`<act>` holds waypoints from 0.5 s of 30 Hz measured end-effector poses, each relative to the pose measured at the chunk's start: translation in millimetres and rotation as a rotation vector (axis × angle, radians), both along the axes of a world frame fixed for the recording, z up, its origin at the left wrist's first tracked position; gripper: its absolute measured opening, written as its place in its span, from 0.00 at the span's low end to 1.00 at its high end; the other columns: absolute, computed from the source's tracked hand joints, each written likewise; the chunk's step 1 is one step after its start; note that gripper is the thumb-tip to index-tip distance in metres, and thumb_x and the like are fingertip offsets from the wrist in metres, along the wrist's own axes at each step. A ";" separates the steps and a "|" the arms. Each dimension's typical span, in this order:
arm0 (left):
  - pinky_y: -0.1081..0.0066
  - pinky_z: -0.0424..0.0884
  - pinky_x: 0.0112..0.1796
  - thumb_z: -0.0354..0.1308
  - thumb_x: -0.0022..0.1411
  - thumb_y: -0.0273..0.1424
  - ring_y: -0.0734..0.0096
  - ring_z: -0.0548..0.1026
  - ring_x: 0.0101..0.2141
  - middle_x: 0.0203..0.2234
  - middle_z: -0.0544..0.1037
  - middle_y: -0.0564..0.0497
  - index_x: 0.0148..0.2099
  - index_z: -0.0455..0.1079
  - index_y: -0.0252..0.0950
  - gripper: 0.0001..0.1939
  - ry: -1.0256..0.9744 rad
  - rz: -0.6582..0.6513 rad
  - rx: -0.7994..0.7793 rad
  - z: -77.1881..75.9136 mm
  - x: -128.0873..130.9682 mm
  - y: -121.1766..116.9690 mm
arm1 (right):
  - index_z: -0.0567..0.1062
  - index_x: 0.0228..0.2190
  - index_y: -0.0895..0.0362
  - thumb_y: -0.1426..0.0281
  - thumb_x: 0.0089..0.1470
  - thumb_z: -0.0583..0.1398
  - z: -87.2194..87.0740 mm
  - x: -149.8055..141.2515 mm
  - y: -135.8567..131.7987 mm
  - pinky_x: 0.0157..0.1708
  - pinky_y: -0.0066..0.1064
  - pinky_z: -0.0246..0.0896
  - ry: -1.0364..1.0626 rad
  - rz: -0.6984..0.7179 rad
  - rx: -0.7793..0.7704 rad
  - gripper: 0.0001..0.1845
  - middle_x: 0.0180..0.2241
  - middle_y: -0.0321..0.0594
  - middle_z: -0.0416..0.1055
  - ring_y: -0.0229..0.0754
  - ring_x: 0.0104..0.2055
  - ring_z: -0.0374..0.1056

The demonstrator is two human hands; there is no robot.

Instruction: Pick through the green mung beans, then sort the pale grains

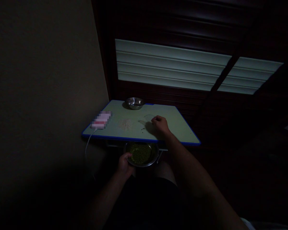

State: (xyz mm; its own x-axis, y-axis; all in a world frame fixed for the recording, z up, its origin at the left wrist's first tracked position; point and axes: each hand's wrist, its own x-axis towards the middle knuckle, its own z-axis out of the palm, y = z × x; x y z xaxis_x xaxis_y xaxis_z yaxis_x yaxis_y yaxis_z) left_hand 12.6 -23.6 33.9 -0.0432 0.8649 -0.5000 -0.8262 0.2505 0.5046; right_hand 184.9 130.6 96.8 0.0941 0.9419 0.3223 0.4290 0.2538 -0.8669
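My left hand [125, 165] grips the rim of a metal bowl [147, 165], thumb over the edge, just below the table's front edge. Small green beans or grains [140, 152] lie in this bowl; the dim light hides their exact kind. Over the right half of the pale tabletop [180, 127], my right hand [160, 124] is closed with its fingertips pinched together. Whatever is between those fingertips, if anything, is too small to make out. A few dark bits [142, 129] lie on the tabletop left of this hand.
A smaller metal bowl [135, 103] stands at the table's back edge. On the left lies a blurred pink-and-white object [101, 120] with a white cable [86, 147] hanging over the front edge. A wall [62, 64] rises at left, and dark slatted panels [168, 65] stand behind the table.
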 end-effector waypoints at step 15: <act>0.58 0.76 0.41 0.52 0.43 0.20 0.56 0.80 0.38 0.32 0.82 0.47 0.46 0.75 0.35 0.26 -0.017 -0.007 0.098 -4.6 4.7 -4.7 | 0.70 0.23 0.57 0.65 0.39 0.58 1.7 7.6 -21.9 0.25 0.26 0.54 0.093 0.118 -0.059 0.08 0.21 0.33 0.67 0.35 0.25 0.60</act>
